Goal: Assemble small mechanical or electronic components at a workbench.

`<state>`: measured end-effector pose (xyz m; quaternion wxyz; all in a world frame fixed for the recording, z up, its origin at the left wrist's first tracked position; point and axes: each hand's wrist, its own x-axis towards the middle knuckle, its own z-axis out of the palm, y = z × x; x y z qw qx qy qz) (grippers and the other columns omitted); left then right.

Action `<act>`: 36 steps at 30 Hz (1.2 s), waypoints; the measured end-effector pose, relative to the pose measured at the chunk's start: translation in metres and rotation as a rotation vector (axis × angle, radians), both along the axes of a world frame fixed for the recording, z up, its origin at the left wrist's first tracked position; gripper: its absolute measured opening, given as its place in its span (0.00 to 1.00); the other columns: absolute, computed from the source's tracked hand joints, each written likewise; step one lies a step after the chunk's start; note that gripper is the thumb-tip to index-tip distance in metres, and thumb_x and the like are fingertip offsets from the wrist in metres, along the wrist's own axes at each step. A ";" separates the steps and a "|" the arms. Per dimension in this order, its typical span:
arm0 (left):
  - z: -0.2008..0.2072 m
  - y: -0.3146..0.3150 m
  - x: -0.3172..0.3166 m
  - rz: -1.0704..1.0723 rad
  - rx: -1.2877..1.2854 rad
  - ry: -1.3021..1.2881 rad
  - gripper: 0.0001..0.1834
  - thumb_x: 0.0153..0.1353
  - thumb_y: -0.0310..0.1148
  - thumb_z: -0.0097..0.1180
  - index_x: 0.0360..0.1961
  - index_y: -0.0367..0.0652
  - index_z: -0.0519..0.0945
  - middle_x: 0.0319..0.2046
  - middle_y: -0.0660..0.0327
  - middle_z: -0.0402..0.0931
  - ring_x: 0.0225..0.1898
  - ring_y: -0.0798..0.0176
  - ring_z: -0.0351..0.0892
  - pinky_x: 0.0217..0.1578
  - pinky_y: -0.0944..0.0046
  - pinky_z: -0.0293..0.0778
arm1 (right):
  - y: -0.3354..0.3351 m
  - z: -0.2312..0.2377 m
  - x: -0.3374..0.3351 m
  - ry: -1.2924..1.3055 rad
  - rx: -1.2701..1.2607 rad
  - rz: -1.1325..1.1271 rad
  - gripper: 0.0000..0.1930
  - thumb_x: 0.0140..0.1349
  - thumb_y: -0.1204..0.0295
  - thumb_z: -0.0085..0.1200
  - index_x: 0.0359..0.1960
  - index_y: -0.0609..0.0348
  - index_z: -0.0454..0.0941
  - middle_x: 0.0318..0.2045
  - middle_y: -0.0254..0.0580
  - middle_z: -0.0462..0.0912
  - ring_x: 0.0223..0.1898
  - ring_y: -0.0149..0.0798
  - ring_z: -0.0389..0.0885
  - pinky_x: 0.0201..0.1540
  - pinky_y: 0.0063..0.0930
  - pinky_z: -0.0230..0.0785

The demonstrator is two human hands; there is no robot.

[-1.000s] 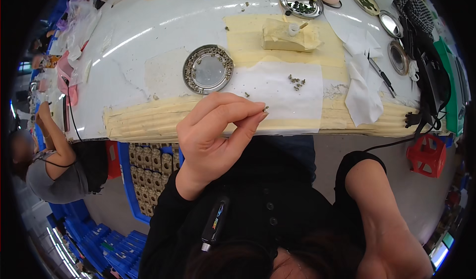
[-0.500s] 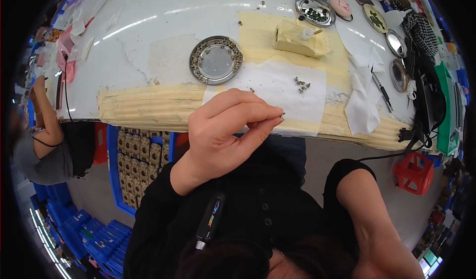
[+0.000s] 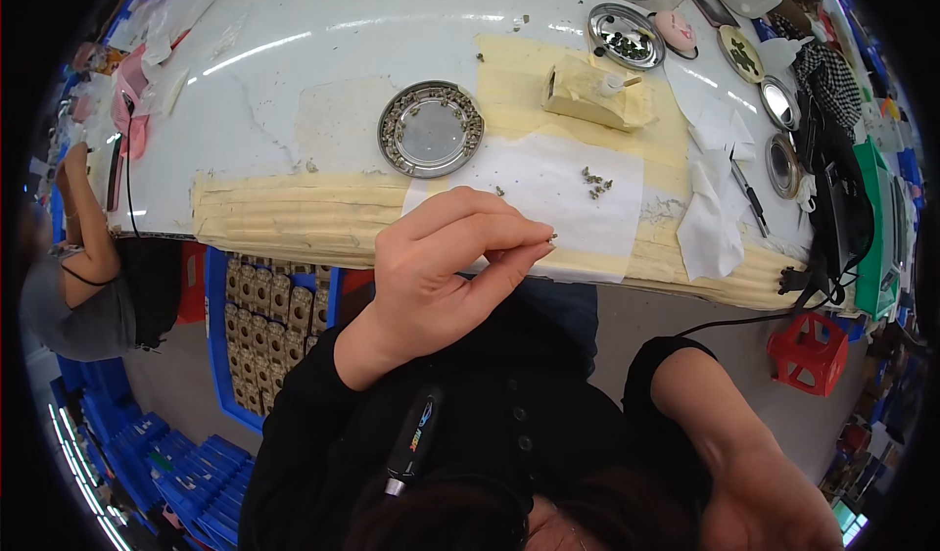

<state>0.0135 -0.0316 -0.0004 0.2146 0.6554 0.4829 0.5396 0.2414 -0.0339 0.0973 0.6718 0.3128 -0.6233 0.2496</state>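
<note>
My left hand (image 3: 446, 267) is raised in front of the table edge, thumb and fingers pinched on a tiny metal part (image 3: 552, 239). Just beyond it lies a white paper sheet (image 3: 548, 184) with a small heap of similar parts (image 3: 594, 183). A round metal dish (image 3: 431, 129) ringed with small parts sits further back on the left. My right hand (image 3: 774, 517) is low at the bottom right near my head, only partly seen, and its fingers are hidden.
A yellowish block with a small white bottle (image 3: 592, 93) stands behind the paper. Several small round dishes (image 3: 625, 36), white tissues (image 3: 710, 208) and a pen lie at the right. A red stool (image 3: 808, 352) and blue crates (image 3: 196, 473) are on the floor. Another person (image 3: 73, 287) sits at the left.
The view has shifted a little, so the table sits slightly lower and more to the right. My left hand keeps the same pinch on the small part.
</note>
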 end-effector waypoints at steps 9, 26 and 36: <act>-0.002 -0.003 -0.011 0.039 0.020 0.001 0.09 0.49 0.16 0.65 0.33 0.36 0.84 0.27 0.59 0.79 0.23 0.70 0.77 0.24 0.72 0.72 | 0.072 -0.081 0.011 -0.901 -0.277 0.724 0.12 0.66 0.80 0.44 0.40 0.68 0.83 0.39 0.58 0.83 0.30 0.44 0.80 0.38 0.30 0.76; -0.007 -0.004 -0.006 -0.118 -0.163 -0.575 0.10 0.51 0.15 0.64 0.35 0.34 0.83 0.30 0.58 0.79 0.30 0.67 0.79 0.30 0.72 0.73 | 0.046 -0.074 -0.025 -1.092 -0.886 -0.283 0.06 0.61 0.75 0.57 0.37 0.65 0.82 0.34 0.42 0.83 0.32 0.35 0.81 0.36 0.23 0.72; -0.005 0.000 -0.007 0.050 0.208 0.047 0.12 0.47 0.16 0.65 0.35 0.35 0.83 0.30 0.57 0.80 0.31 0.62 0.80 0.29 0.68 0.75 | 0.041 -0.098 -0.067 -0.855 -1.083 -0.352 0.04 0.60 0.78 0.59 0.35 0.66 0.80 0.30 0.40 0.82 0.29 0.28 0.80 0.32 0.19 0.72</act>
